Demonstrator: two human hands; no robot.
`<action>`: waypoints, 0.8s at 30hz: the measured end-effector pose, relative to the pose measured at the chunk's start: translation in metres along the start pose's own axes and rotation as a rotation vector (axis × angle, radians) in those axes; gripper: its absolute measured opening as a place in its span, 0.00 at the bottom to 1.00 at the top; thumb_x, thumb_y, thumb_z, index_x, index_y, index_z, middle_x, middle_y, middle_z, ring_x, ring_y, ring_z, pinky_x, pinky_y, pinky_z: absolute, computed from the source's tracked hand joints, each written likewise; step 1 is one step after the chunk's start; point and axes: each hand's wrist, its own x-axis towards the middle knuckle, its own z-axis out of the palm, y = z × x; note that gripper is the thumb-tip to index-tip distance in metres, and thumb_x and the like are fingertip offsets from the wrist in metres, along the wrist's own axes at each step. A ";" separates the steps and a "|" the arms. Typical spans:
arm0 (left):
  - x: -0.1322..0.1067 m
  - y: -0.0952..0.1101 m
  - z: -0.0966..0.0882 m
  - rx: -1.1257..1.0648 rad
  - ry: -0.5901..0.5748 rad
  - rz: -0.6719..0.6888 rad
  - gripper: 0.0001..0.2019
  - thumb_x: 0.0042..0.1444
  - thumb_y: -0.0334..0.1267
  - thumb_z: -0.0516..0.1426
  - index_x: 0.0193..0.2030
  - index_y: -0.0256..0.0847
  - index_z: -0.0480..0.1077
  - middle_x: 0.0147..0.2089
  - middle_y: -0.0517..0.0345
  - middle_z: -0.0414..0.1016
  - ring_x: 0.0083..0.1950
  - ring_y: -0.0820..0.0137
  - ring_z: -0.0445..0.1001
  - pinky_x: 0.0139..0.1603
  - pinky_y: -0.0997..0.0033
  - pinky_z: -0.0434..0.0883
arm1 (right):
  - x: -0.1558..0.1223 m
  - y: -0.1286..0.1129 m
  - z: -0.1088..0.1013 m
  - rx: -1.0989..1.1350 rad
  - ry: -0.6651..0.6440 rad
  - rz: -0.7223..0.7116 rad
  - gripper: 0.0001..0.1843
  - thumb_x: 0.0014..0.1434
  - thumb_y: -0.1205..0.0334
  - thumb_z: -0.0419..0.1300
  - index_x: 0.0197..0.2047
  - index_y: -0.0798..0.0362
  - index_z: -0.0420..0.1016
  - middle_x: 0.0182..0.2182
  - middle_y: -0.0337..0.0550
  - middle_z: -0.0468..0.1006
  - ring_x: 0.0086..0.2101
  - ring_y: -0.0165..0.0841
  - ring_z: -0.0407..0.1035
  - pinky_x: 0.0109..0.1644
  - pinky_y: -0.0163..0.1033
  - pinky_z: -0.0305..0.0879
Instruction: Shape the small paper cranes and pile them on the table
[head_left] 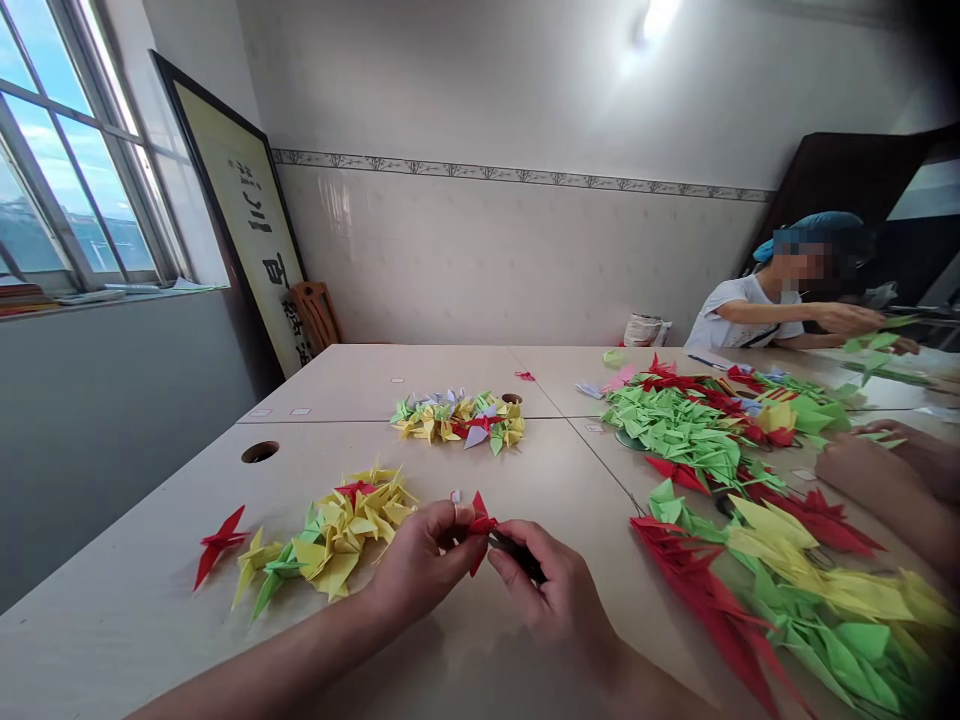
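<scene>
Closest in, the left hand pinches a red folded paper piece between thumb and fingers, raised over the pale table. The paper sits right at its fingertips, one red point sticking up and another down. The right hand is closed around a slim black tool, whose tip meets or nearly meets the right side of the red paper; whether they touch is hard to tell. The paper lies between the two hands, just beyond the right thumb and forefinger.

Just left of the left hand lies a heap of mostly yellow paper pieces, with some green and a little red among them. A single red paper star rests apart at the heap's left end.

To the right of the right hand, well apart from it, are a stack of red paper and a spread of green and yellow paper. Another person's forearm reaches in from the right edge.

Farther off, a mixed-colour cluster lies beyond the hands, and a large green pile to its right. Across the table, a person in a blue cap holds green paper. Behind stands the wall.
</scene>
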 end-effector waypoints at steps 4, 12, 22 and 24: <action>-0.002 0.001 0.000 0.119 -0.022 0.022 0.06 0.51 0.34 0.53 0.32 0.38 0.71 0.26 0.60 0.71 0.28 0.74 0.67 0.29 0.77 0.64 | 0.000 0.004 0.001 -0.020 -0.018 0.017 0.08 0.59 0.62 0.51 0.40 0.53 0.68 0.30 0.41 0.76 0.29 0.30 0.69 0.33 0.31 0.64; 0.003 -0.009 0.000 -0.229 -0.002 -0.058 0.06 0.51 0.38 0.57 0.28 0.38 0.70 0.26 0.61 0.69 0.28 0.76 0.65 0.30 0.78 0.63 | 0.001 0.003 -0.001 0.093 -0.008 0.076 0.09 0.59 0.60 0.52 0.41 0.54 0.68 0.30 0.41 0.74 0.28 0.29 0.68 0.32 0.30 0.64; 0.000 -0.001 -0.002 -0.985 0.105 -0.487 0.09 0.43 0.34 0.64 0.32 0.40 0.69 0.31 0.62 0.69 0.30 0.78 0.67 0.29 0.79 0.63 | 0.001 0.001 0.002 0.283 -0.044 0.265 0.12 0.58 0.55 0.53 0.40 0.54 0.68 0.29 0.41 0.72 0.28 0.29 0.65 0.28 0.30 0.62; -0.001 -0.001 0.000 -0.998 0.063 -0.494 0.08 0.44 0.33 0.63 0.32 0.39 0.69 0.31 0.61 0.69 0.30 0.78 0.67 0.29 0.79 0.63 | 0.001 0.000 0.002 0.298 -0.054 0.261 0.12 0.58 0.55 0.53 0.40 0.54 0.68 0.28 0.40 0.71 0.28 0.29 0.64 0.27 0.30 0.61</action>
